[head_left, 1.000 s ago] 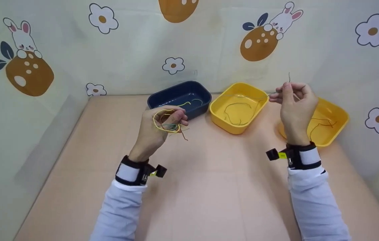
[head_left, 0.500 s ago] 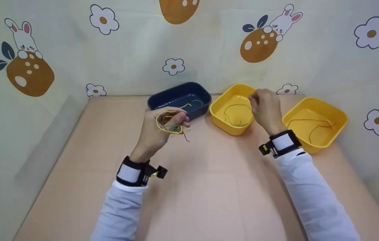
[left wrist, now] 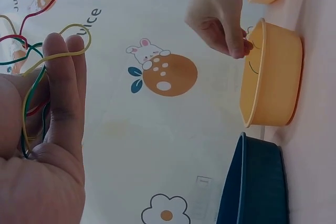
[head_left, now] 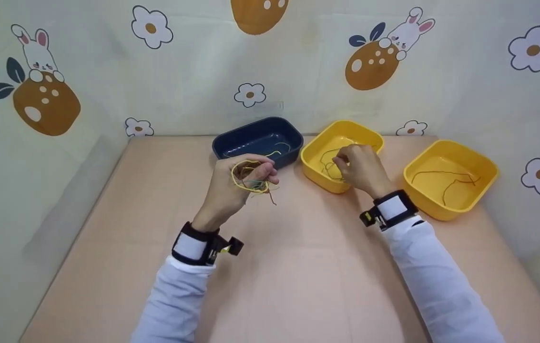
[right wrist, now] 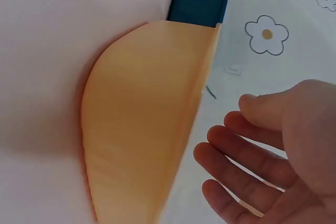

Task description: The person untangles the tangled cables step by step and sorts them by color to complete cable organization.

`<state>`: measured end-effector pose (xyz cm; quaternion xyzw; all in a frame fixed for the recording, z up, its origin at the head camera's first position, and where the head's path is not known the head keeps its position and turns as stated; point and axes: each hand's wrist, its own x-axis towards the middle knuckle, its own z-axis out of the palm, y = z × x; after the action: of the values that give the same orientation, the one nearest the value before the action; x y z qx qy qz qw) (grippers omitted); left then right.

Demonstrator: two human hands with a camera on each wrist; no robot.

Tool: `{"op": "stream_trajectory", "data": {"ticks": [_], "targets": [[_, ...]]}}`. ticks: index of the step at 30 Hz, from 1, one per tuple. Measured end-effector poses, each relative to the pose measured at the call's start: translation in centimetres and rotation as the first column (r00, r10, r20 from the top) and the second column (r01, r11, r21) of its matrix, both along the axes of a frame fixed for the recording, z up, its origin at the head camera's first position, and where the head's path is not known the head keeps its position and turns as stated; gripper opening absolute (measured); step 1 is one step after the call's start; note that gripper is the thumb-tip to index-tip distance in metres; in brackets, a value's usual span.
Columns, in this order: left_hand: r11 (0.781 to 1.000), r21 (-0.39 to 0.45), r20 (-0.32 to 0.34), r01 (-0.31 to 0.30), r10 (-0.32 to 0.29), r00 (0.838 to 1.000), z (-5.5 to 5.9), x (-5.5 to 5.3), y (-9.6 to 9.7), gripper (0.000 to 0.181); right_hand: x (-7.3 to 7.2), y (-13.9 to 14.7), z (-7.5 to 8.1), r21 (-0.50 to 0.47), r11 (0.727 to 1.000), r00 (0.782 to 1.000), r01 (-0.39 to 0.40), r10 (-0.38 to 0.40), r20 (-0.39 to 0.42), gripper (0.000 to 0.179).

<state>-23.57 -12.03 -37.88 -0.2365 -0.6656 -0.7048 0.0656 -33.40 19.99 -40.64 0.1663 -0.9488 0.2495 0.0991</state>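
My left hand [head_left: 239,178] holds a tangled bundle of thin strings [head_left: 249,189] in front of the navy box [head_left: 219,155]. The left wrist view shows yellow, green and red strings [left wrist: 79,53] looped around its fingers. My right hand [head_left: 362,166] is over the middle yellow box [head_left: 315,178], fingertips pointing down into it. In the right wrist view, this hand [right wrist: 268,156] has relaxed, spread fingers, and no string shows between them. A dark green string end [right wrist: 211,92] sticks up past that box's rim. Thin green strings [head_left: 329,155] lie inside the box.
A second yellow box [head_left: 441,209] stands at the right with reddish-brown strings [head_left: 441,172] inside. A yellow string [head_left: 274,153] lies in the navy box. A patterned cloth wall [head_left: 193,71] rises behind the boxes on the pink-beige table [head_left: 289,286].
My right hand has moved left from above the right yellow box and down over the middle one; the string it pinched is now at that box. The left hand has shifted slightly right.
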Motion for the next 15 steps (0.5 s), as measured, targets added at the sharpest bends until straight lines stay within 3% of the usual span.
{"op": "stream_trajectory", "data": {"ticks": [4, 8, 12, 15], "targets": [[1.000, -0.009, 0.020, 0.000, 0.001, 1.000, 0.0, 0.1, 0.2, 0.012, 1.8, -1.0, 1.2, -0.112, 0.992, 0.995, -0.065, 0.056, -0.085, 0.019], [1.000, 0.001, 0.045, -0.007, 0.007, 0.999, -0.1, 0.1, 0.3, 0.011, 4.1, -2.3, 2.7, -0.225, 0.961, 0.979, -0.162, 0.128, -0.160, 0.016], [1.000, 0.026, 0.049, -0.006, 0.004, 0.999, -0.2, 0.2, 0.5, 0.011, 6.4, -3.8, 3.8, -0.326, 0.909, 0.961, -0.261, 0.211, -0.179, 0.012], [0.999, 0.045, 0.038, -0.005, 0.003, 0.999, -0.3, 0.3, 1.0, 0.012, 7.9, -4.9, 4.0, -0.412, 0.855, 0.949, -0.315, 0.283, -0.138, 0.010]]}}
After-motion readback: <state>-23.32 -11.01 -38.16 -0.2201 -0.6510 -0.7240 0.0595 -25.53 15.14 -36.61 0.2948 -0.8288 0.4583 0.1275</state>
